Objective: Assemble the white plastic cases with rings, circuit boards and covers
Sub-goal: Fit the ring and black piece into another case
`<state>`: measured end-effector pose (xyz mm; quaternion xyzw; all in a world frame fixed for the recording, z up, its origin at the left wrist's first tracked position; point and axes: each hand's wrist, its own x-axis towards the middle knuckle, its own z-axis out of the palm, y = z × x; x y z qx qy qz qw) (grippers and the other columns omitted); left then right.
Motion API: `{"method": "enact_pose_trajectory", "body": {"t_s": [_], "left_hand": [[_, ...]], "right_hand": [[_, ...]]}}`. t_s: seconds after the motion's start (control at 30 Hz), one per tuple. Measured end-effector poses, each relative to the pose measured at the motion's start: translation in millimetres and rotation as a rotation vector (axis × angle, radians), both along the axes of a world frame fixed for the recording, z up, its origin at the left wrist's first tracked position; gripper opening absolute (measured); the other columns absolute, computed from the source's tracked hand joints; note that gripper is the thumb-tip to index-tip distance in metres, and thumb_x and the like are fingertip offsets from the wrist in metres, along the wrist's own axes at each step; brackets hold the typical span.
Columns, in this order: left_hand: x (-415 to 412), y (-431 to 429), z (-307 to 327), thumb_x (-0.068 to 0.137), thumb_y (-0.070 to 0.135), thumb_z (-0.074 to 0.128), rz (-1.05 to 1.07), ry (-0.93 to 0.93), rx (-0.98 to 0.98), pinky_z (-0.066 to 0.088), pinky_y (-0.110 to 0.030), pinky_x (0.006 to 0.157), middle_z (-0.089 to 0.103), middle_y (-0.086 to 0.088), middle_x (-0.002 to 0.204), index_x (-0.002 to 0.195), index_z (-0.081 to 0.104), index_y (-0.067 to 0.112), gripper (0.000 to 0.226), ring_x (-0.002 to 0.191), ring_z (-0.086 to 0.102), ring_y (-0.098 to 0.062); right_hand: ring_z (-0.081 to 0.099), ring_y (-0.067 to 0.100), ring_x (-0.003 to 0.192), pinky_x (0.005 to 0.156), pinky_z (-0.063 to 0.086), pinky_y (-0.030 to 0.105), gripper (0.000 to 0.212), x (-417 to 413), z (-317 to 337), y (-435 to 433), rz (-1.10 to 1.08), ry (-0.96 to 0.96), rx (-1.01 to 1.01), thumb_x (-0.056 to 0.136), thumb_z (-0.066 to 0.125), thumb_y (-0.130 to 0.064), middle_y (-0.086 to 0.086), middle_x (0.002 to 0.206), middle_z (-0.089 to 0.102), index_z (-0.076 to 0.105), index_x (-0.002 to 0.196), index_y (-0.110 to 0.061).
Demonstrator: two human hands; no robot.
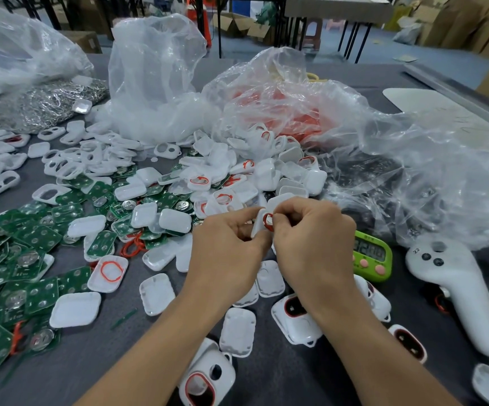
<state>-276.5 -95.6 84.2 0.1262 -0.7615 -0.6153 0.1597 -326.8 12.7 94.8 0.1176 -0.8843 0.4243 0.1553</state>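
My left hand (228,247) and my right hand (310,244) meet above the middle of the table. Together they hold a small white plastic case (260,222), with a red ring (267,222) against it at the fingertips of my right hand. Most of the case is hidden by my fingers. Green circuit boards (17,259) lie in a heap at the left. White covers (156,293) are strewn in front of my hands. One open white case (108,272) with a red ring in it lies left of my left forearm.
Clear plastic bags (155,77) of parts stand at the back, one with red rings (296,118). A heap of metal parts (43,104) is far left. A green timer (372,256) and a white controller (457,291) lie at the right.
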Motion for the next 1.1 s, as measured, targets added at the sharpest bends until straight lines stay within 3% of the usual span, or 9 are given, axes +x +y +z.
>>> {"method": "enact_pose_trajectory", "body": {"t_s": [0.1,0.17,0.4,0.53,0.63,0.73,0.87,0.97,1.1], "left_hand": [[1.1,0.2,-0.2,0.095,0.019,0.070,-0.005,-0.008,0.006,0.055,-0.029,0.049,0.076,0.002,0.065,0.089,0.077,0.047,0.029,0.057,0.070,-0.007],[1.7,-0.7,-0.9,0.095,0.020,0.068,0.006,-0.020,0.008,0.049,-0.016,0.048,0.075,0.006,0.064,0.089,0.078,0.045,0.027,0.054,0.071,-0.005],[2.6,-8.3,2.0,0.088,0.003,0.072,-0.030,-0.042,0.260,0.063,-0.035,0.068,0.078,-0.014,0.077,0.094,0.083,0.025,0.025,0.067,0.073,-0.018],[3.1,-25.0,6.1,0.078,-0.017,0.067,-0.098,-0.057,0.412,0.063,-0.034,0.066,0.078,-0.016,0.084,0.091,0.084,0.017,0.040,0.073,0.072,-0.024],[2.3,-34.8,9.7,0.071,-0.008,0.071,-0.249,-0.121,0.481,0.062,-0.033,0.065,0.077,-0.010,0.085,0.095,0.084,0.015,0.035,0.072,0.072,-0.020],[1.2,-41.5,8.3,0.069,0.002,0.070,-0.353,-0.161,0.543,0.064,-0.033,0.070,0.076,-0.008,0.088,0.106,0.081,0.008,0.039,0.074,0.072,-0.017],[2.5,-41.3,5.6,0.068,0.002,0.070,-0.320,-0.156,0.480,0.061,-0.030,0.067,0.076,-0.013,0.093,0.107,0.080,0.008,0.041,0.081,0.073,-0.020],[1.7,-35.6,4.1,0.077,-0.002,0.075,-0.265,-0.110,0.491,0.060,-0.029,0.070,0.077,-0.020,0.103,0.109,0.080,0.010,0.035,0.089,0.074,-0.024],[-0.7,-30.0,6.0,0.092,0.003,0.069,-0.156,-0.071,0.416,0.060,-0.026,0.065,0.078,-0.017,0.092,0.102,0.083,0.015,0.020,0.080,0.073,-0.021]], "right_hand": [[0.068,0.025,0.068,0.069,0.057,0.039,0.010,2.8,-0.3,-1.2,-0.005,0.005,0.019,0.086,0.074,-0.017,-0.002,0.068,0.073,0.077,0.077,-0.020],[0.069,0.025,0.068,0.069,0.057,0.039,0.010,4.2,-0.2,-1.9,0.010,0.009,0.022,0.086,0.073,-0.017,-0.002,0.069,0.074,0.077,0.078,-0.020],[0.069,0.007,0.068,0.068,0.056,0.025,0.008,5.4,3.8,1.3,0.132,0.005,-0.073,0.083,0.078,-0.021,-0.013,0.070,0.074,0.082,0.081,-0.027],[0.072,0.012,0.069,0.066,0.057,0.031,0.022,-11.7,13.8,16.7,0.411,-0.332,-0.304,0.078,0.078,-0.005,-0.003,0.074,0.078,0.084,0.082,-0.026],[0.074,0.018,0.074,0.070,0.058,0.026,0.020,-19.5,19.8,26.9,0.597,-0.513,-0.502,0.070,0.086,0.000,0.010,0.081,0.079,0.084,0.081,-0.017],[0.071,0.022,0.079,0.079,0.061,0.032,0.031,-20.0,17.6,28.3,0.638,-0.597,-0.608,0.055,0.095,-0.015,0.013,0.088,0.078,0.084,0.084,-0.016],[0.073,0.023,0.082,0.071,0.060,0.027,0.034,-18.5,15.1,27.2,0.634,-0.697,-0.655,0.059,0.085,-0.016,0.020,0.094,0.076,0.082,0.093,-0.011],[0.077,0.022,0.079,0.068,0.060,0.024,0.026,-17.5,14.7,23.8,0.590,-0.690,-0.711,0.068,0.084,-0.008,0.014,0.092,0.079,0.082,0.094,-0.008],[0.078,0.016,0.083,0.075,0.061,0.027,0.019,-17.1,10.4,20.9,0.429,-0.405,-0.478,0.081,0.081,-0.003,-0.001,0.084,0.080,0.085,0.088,-0.021]]}}
